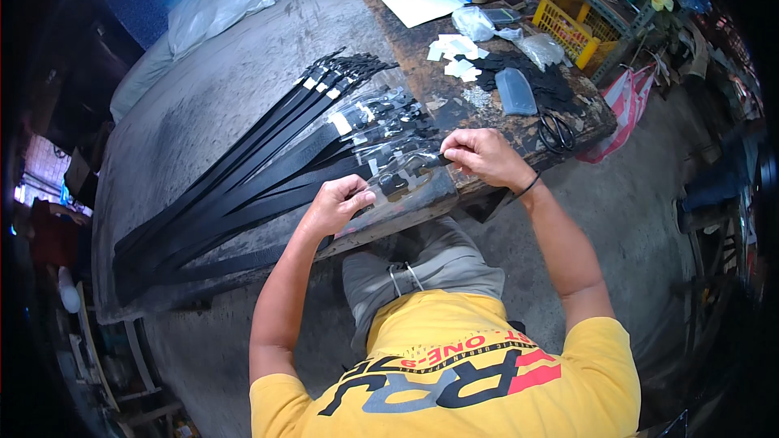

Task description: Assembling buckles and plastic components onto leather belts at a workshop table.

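Observation:
Long black straps (243, 199), which look like belts, fan out across the table. Their right ends lie in clear plastic sleeves with white tags (341, 123). At the table's near edge my left hand (345, 199) is closed, thumb and fingers pinching the edge of a clear plastic sleeve (389, 172) around a dark end piece. To its right, my right hand (487, 158) is closed in a pinch on a small black piece (443, 159) at the sleeve's far end. Its exact kind is too small to tell.
Black scissors (556, 133) lie near the table's right edge, beside a clear plastic box (515, 91). Behind are black flat pieces (552, 81), white tags (462, 69), a yellow crate (572, 28) and an open notebook (414, 0). A white sack (219, 12) rests at far left.

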`<state>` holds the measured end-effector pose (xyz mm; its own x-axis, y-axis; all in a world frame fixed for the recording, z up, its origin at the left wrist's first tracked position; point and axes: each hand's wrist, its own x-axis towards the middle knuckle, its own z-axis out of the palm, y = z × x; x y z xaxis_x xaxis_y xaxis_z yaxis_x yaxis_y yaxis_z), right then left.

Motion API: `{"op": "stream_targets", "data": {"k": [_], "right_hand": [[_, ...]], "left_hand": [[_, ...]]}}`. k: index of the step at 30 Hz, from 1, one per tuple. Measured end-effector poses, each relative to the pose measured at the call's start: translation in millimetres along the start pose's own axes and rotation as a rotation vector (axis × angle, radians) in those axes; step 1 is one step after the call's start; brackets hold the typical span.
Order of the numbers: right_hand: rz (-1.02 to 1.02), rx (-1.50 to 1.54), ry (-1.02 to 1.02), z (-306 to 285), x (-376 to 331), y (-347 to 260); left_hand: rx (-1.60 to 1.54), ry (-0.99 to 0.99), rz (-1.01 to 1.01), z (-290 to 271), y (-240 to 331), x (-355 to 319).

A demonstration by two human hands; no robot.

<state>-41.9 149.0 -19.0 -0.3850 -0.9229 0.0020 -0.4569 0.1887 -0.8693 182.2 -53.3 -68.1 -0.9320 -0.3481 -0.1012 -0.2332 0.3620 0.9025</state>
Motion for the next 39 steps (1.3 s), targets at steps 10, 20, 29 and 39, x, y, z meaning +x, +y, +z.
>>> {"op": "stream_targets", "data": {"k": [10, 20, 29, 39], "right_hand": [[-0.570, -0.805, -0.006, 50.2, -24.6, -60.9], [-0.686, -0.729, 0.116, 101.8, -4.6, -41.6], [-0.522, -1.020, 0.120, -18.4, -28.1, 16.2], [-0.321, -1.927, 0.498, -204.9, -108.1, 128.7]], "left_hand": [[0.198, -0.019, 0.256, 11.9, 18.5, -8.7], [0.395, 0.103, 0.284, 10.8, 33.0, -24.3], [0.742, 0.353, 0.424, -21.7, -34.3, -81.9], [1.112, 0.394, 0.269, -115.4, -57.2, -215.7]]}}
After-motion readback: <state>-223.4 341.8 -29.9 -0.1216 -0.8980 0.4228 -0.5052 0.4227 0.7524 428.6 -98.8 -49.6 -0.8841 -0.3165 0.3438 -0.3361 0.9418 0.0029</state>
